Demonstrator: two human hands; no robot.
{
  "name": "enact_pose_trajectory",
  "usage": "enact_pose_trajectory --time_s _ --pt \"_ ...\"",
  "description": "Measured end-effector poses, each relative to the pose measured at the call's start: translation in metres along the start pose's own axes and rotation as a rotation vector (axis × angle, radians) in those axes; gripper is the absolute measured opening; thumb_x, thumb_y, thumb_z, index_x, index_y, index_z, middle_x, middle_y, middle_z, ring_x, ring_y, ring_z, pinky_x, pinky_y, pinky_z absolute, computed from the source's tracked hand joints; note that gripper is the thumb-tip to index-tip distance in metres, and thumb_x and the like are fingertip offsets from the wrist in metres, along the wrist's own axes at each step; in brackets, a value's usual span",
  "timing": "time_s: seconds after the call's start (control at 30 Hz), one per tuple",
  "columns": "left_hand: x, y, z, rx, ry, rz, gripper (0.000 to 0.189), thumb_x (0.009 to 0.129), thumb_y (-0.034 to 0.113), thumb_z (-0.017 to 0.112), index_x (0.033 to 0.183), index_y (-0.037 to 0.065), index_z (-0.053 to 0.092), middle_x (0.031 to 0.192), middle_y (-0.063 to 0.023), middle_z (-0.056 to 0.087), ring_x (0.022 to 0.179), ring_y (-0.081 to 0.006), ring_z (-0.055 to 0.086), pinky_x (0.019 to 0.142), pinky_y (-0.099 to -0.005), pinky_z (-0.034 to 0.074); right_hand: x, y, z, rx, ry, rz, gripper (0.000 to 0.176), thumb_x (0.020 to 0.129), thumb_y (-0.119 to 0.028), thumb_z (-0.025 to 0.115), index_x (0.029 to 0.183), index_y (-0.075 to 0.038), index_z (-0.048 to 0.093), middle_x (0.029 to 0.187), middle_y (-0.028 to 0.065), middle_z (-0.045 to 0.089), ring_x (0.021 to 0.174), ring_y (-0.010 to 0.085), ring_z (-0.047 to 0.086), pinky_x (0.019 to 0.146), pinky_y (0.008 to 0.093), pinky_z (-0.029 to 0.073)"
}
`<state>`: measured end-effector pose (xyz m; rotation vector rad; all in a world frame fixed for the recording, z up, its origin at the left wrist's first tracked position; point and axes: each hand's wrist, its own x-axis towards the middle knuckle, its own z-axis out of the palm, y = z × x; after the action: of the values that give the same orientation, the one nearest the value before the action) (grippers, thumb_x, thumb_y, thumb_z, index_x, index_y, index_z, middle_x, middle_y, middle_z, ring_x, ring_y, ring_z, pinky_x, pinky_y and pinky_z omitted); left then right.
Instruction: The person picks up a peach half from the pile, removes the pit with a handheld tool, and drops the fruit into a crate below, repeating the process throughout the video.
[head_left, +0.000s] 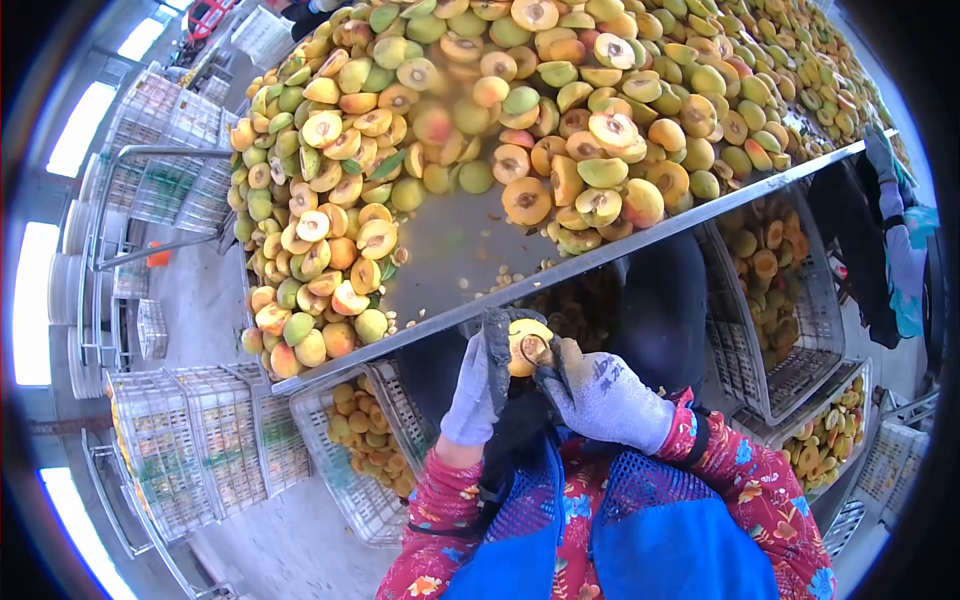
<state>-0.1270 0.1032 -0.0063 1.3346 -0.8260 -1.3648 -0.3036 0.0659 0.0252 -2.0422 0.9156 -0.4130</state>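
A blue vest [680, 535] lies nearest the camera, worn over a red floral sleeve [755, 475] on the right arm and a matching one on the left. Just beyond it, both gloved hands meet at the near edge of the bench [455, 250]. The left hand [483, 385] is clamped on a cut fruit [525, 345], its open face turned up toward the camera. The right hand [605, 392] has its fingers drawn together against the fruit's right side; a thin dark loop [533, 340] crosses the cut face, and whether those fingers grip it is hidden.

On the bench, halved and whole-looking fruits [600, 170] in yellow, green and orange are heaped around a bare metal patch, with small scraps along the rim. Below the bench, a crate [775, 300] of fruit stands to the right and another crate [345, 480] to the left, beside a stack of filled crates [205, 440]. At far right, a co-worker's gloved hand [880, 155] touches the bench's end.
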Motion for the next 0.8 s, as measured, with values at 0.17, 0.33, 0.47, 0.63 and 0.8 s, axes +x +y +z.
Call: enact_pose_trajectory --time_s 0.17,0.33,0.47,0.63,0.8 --pt "-0.012 0.000 0.019 0.315 0.220 0.148 0.044 0.106 0.032 0.034 0.107 -0.001 0.064 0.093 -0.0106 0.069 0.085 -0.0189 0.065 0.078 -0.0310 0.051 -0.003 0.011 0.013 0.283 -0.064 0.022 0.032 0.097 -0.027 0.054 0.093 0.005 0.051 0.063 0.0247 0.057 0.055 0.0377 0.061 0.047 0.0445 0.045" --pt "-0.014 0.000 0.030 0.371 0.280 0.327 0.040 0.105 0.022 0.031 0.108 -0.002 0.062 0.090 -0.0155 0.068 0.082 -0.0247 0.067 0.077 -0.0334 0.051 0.002 0.012 -0.012 1.412 -0.553 0.478 0.036 0.100 -0.036 0.051 0.089 -0.002 0.056 0.060 0.0071 0.053 0.043 0.0156 0.049 0.040 0.0278 0.036" --pt "-0.013 -0.009 0.030 0.373 0.202 0.374 0.040 0.105 0.026 0.033 0.109 -0.002 0.062 0.092 -0.0148 0.068 0.083 -0.0243 0.067 0.078 -0.0330 0.052 -0.008 0.043 0.017 2.322 -0.952 0.663 0.043 0.103 -0.043 0.041 0.098 -0.003 0.055 0.057 -0.0008 0.042 0.037 0.0075 0.037 0.034 0.0220 0.029" --pt "-0.003 -0.013 0.023 -0.126 0.206 -0.009 0.040 0.104 0.032 0.040 0.109 -0.001 0.062 0.093 -0.0108 0.068 0.083 -0.0205 0.067 0.075 -0.0308 0.054 -0.010 0.048 0.020 2.484 -0.970 0.582 0.044 0.103 -0.043 0.038 0.100 -0.003 0.053 0.055 0.0005 0.043 0.034 0.0070 0.036 0.033 0.0220 0.029" --pt "-0.055 -0.037 -0.093 1.050 0.734 0.304 0.043 0.103 0.026 0.043 0.128 -0.007 0.051 0.095 -0.0183 0.068 0.094 -0.0275 0.067 0.093 -0.0358 0.050 -0.011 0.045 -0.007 2.064 -0.739 0.535 0.044 0.103 -0.043 0.040 0.098 -0.002 0.054 0.053 0.0005 0.043 0.034 0.0082 0.037 0.034 0.0227 0.030"
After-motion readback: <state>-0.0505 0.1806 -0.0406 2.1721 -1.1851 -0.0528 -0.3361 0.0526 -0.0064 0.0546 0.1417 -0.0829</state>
